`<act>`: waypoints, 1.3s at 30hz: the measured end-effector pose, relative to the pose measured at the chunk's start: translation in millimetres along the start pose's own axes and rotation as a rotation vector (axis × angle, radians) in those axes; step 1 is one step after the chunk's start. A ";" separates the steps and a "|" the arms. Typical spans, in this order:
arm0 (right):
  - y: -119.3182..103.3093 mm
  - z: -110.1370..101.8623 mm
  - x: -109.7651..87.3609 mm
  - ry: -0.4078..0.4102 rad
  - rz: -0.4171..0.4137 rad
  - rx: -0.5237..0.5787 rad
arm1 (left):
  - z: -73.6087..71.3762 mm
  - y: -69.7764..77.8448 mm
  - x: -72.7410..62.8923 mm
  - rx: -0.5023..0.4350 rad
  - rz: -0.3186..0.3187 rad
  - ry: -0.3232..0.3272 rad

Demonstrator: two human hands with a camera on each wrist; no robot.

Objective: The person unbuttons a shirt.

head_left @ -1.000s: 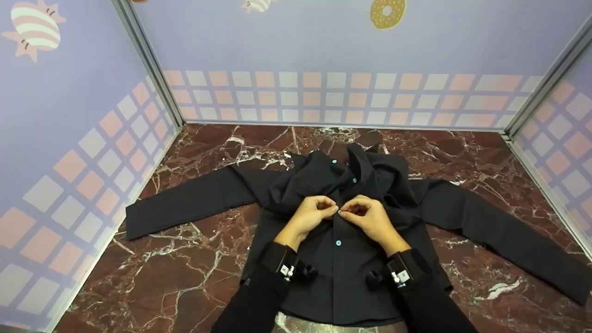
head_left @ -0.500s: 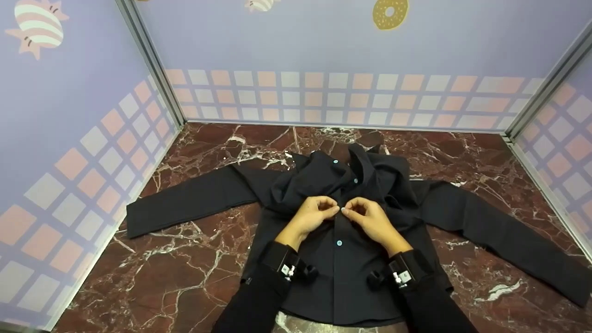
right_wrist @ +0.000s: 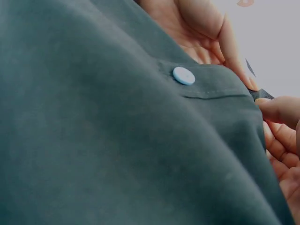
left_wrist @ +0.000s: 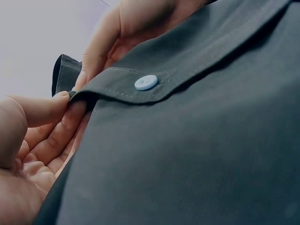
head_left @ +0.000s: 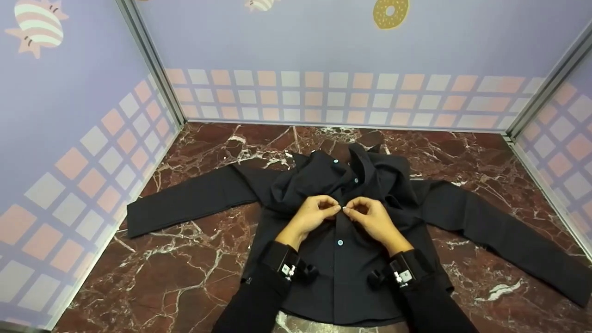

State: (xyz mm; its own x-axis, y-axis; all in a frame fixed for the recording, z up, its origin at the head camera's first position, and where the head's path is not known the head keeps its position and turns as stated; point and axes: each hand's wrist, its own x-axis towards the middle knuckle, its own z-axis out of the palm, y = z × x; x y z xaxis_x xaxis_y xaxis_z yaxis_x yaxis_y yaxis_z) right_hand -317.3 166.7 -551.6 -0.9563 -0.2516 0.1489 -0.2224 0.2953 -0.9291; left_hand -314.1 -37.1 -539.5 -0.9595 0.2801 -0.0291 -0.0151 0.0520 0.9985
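Note:
A dark button-up shirt (head_left: 305, 259) lies front up with its sleeves spread to both sides. At mid-chest my left hand (head_left: 313, 217) pinches the edge of its front placket between thumb and fingers. Right beside it, tip to tip, my right hand (head_left: 372, 219) pinches the same strip, where a pale button is mostly covered by the fingertips. In the left wrist view the placket is lifted into a fold between both hands. A light blue button (left_wrist: 146, 82) sits fastened below the pinched spot. Higher up, another button (head_left: 356, 180) shows near the bunched collar.
The shirt rests on a dark red marbled tabletop (head_left: 185, 273). Lilac panels with a checked border (head_left: 323, 97) enclose the back and both sides. One sleeve (head_left: 189, 203) reaches toward the left panel, the other sleeve (head_left: 504, 231) toward the right table edge.
Both hands stay at the same spot on the placket. The button between them, clearly visible a second ago, is now mostly covered by the fingertips, which have shifted slightly upward.

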 end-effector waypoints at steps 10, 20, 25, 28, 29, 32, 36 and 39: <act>2.6 -2.4 -0.1 -0.037 -0.063 -0.026 | 1.2 0.0 -0.4 -0.036 -0.015 0.021; -2.8 -1.0 -2.0 -0.011 -0.017 -0.029 | 0.8 -1.0 1.0 0.016 0.008 -0.044; -4.4 0.0 -1.8 0.014 -0.018 -0.060 | -0.1 -1.4 0.0 0.034 0.025 -0.053; -3.9 0.4 -1.8 0.019 -0.019 -0.077 | -0.8 -1.8 -0.2 0.055 0.030 -0.049; -3.4 0.5 -1.8 0.018 -0.024 -0.079 | -0.8 -2.1 0.0 0.060 0.033 -0.045; -1.1 0.3 -1.7 0.005 -0.051 -0.096 | -0.7 -2.4 0.2 0.064 0.038 -0.032; -0.7 0.1 -2.8 -0.025 -0.087 -0.119 | 0.6 -2.5 0.4 0.062 0.023 -0.012; -7.3 0.7 -5.4 -0.042 -0.104 -0.121 | 1.7 -2.5 0.5 0.065 0.013 -0.002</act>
State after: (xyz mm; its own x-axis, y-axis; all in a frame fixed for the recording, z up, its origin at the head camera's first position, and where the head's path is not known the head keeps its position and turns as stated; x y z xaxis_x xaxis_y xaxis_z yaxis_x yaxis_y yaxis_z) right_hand -310.4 165.3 -545.8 -0.9189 -0.3238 0.2254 -0.3432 0.3743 -0.8614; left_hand -314.1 -35.5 -542.0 -0.9589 0.2832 -0.0163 0.0156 0.1100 0.9938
